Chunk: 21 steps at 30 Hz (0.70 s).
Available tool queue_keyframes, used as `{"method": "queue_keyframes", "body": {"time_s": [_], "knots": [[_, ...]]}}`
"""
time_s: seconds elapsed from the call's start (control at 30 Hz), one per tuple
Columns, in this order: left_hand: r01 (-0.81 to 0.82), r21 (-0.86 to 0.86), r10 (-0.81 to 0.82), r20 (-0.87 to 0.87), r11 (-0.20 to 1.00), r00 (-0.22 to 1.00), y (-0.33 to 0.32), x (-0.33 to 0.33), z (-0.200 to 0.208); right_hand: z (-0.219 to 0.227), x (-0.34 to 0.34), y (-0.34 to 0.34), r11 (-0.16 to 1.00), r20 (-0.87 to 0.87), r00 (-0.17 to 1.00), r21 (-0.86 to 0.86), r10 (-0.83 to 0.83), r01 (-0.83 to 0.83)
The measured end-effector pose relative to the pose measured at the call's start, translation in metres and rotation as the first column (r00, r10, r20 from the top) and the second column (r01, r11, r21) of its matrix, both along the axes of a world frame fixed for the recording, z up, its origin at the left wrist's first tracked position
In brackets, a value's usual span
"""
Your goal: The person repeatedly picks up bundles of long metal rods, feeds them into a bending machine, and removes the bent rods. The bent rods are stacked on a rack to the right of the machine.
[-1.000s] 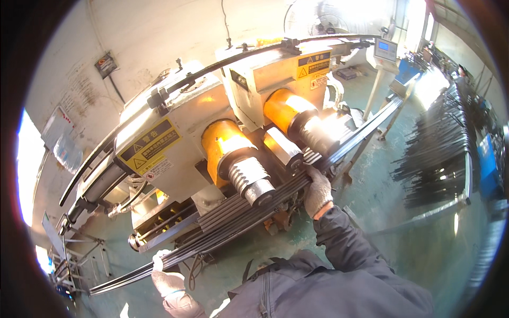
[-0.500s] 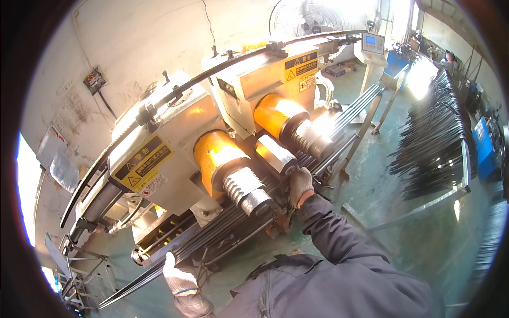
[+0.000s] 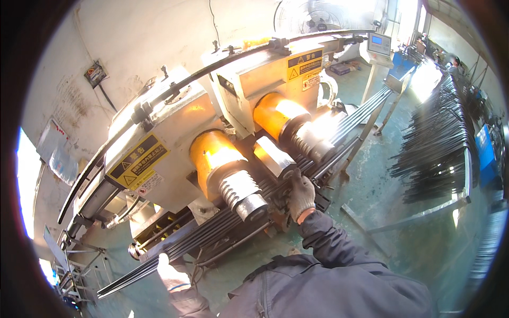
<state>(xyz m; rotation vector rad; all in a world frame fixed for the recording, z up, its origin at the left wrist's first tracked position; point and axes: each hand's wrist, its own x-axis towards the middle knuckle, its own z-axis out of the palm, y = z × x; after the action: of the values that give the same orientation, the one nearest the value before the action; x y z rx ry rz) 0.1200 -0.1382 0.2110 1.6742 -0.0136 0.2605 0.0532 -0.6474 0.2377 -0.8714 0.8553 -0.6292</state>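
Both my hands wear pale knitted gloves. My left hand [image 3: 172,274] is at the near-left stretch of a bundle of long dark metal rods [image 3: 196,244], its thumb up against them and its other fingers mostly hidden. Further along, my right hand [image 3: 301,195] is closed at the near edge of the machine, just below a block with a bright metal face [image 3: 273,157]. What lies inside its fingers is hidden. The rods run beneath two orange cylinders [image 3: 214,158] [image 3: 280,114] with ribbed steel ends on the cream machine [image 3: 175,143].
A control box with a small screen [image 3: 378,43] stands at the far right end. Many dark rods [image 3: 432,143] lie on a metal rack [image 3: 419,216] to the right. A person [image 3: 453,66] is in the far right background. A large fan [image 3: 313,18] stands behind the machine.
My left hand has shifted slightly left along the rods. My right hand has moved slightly lower, with its fingers still curled. The view has tilted a little.
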Motion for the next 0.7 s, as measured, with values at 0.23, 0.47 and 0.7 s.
{"method": "queue_keyframes", "body": {"time_s": [0.23,0.47,0.7], "knots": [[-0.162,-0.326,0.137,-0.099,0.931,0.986,0.019,0.001,0.002,-0.029,-0.062,0.002,0.963,0.069,0.998,-0.266,-0.010,0.028],[-0.167,-0.328,0.086,-0.247,0.930,0.965,0.062,0.010,-0.016,-0.073,-0.139,-0.009,0.987,-0.212,0.976,-0.139,0.051,-0.082],[0.056,0.313,-0.092,0.104,0.948,0.990,-0.110,-0.024,0.086,-0.082,-0.130,-0.020,0.978,-0.166,0.978,-0.141,0.129,-0.153]]}}
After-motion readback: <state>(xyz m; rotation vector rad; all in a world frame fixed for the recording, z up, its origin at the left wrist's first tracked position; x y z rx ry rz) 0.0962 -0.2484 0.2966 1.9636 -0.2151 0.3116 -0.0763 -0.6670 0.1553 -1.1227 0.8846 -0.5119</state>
